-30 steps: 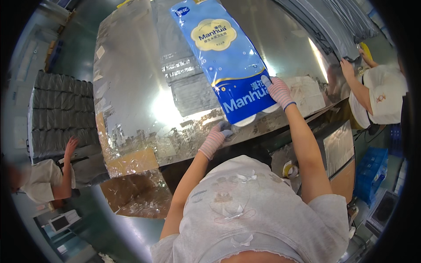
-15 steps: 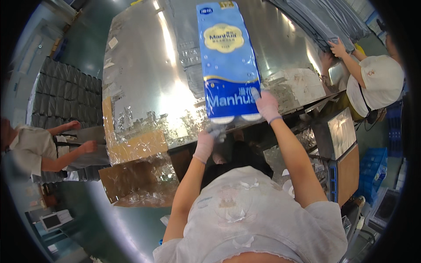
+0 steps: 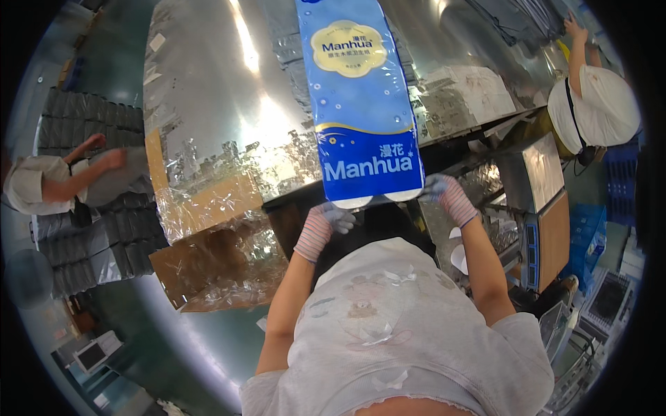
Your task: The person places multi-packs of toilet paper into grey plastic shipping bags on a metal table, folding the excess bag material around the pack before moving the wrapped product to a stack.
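Note:
A long blue plastic-wrapped pack of toilet rolls [image 3: 364, 104] lies over the table's near edge, its lower end toward me. White roll ends [image 3: 404, 195] show at that end. My left hand [image 3: 325, 225], in a striped glove with grey fingertips, is at the pack's lower left corner, its fingers curled against the end. My right hand [image 3: 451, 197], gloved alike, holds the lower right corner with bent fingers. The fingertips of both hands are partly hidden at the wrapper's edge.
The metal table [image 3: 201, 90] has worn tape along its edge. An opened cardboard box [image 3: 222, 267] hangs below its near left side. A metal-topped machine [image 3: 534, 173] stands right. Co-workers stand left [image 3: 55, 184] and far right [image 3: 593, 104]; grey wrapped stacks [image 3: 104, 243] are behind the left one.
The pack has come slightly toward me. My right hand has moved from its side down to the lower right corner. The right co-worker's arm has lifted off the grey material.

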`<state>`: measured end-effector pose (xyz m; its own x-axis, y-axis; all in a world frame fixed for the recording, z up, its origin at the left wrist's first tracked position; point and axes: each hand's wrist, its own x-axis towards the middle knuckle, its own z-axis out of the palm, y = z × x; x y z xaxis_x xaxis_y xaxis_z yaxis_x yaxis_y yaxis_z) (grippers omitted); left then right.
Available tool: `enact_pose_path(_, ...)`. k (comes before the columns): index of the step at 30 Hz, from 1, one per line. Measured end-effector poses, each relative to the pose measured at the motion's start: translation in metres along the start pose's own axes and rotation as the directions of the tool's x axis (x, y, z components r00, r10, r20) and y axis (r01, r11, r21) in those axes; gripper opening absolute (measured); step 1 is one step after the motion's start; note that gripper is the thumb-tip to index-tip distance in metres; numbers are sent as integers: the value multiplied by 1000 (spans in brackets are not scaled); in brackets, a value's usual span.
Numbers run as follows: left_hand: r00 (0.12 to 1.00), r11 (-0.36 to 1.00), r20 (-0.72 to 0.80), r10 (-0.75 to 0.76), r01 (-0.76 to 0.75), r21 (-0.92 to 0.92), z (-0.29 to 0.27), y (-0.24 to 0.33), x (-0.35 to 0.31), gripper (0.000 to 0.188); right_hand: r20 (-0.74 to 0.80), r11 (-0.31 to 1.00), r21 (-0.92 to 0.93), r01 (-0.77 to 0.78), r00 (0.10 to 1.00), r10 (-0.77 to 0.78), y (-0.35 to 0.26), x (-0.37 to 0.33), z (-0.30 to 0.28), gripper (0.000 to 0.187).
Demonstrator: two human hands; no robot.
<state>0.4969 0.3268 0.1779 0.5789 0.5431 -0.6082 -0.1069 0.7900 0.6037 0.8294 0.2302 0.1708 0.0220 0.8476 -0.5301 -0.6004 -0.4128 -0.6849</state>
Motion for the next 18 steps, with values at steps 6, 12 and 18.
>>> enact_pose_path(6, 1000, 1000, -22, -10, 10, -12, 6, 4, -2, 25, -114, 971, 229, -63, 989, 91, 43, -25, 59, 41)
enact_pose_path(12, 999, 992, -10, 39, -40, -119, 1, -5, -7, 28, -202, 942, 331, -54, 971, 126, 62, -10, 48, 20)
enact_pose_path(18, 999, 986, 36, 8, -14, 163, -2, 1, -24, 22, -105, 984, -97, -151, 985, 140, 39, -34, 60, 22)
